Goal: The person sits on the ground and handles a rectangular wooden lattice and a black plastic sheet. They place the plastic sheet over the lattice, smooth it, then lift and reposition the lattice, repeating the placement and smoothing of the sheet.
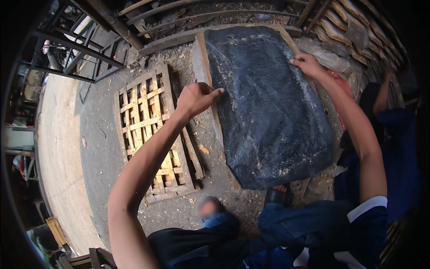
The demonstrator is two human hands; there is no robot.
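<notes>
A dark blue-black sheet, wrinkled and dusted with pale crumbs, lies over a flat rectangular stack in front of me. Pale wooden edging shows along its sides. On the left edge, my left hand is closed, its thumb over the sheet and its curled fingers partly hidden. My right hand pinches the sheet's right edge farther up, thumb and forefinger together. Both arms reach out wide, one on each side of the stack. What lies under the sheet is hidden.
Slatted wooden lattice frames lie on the ground at left. Metal frames stand at far left. A wooden rail runs behind the sheet. Layered pale sheets are stacked at far right. Another person in dark blue is close at right.
</notes>
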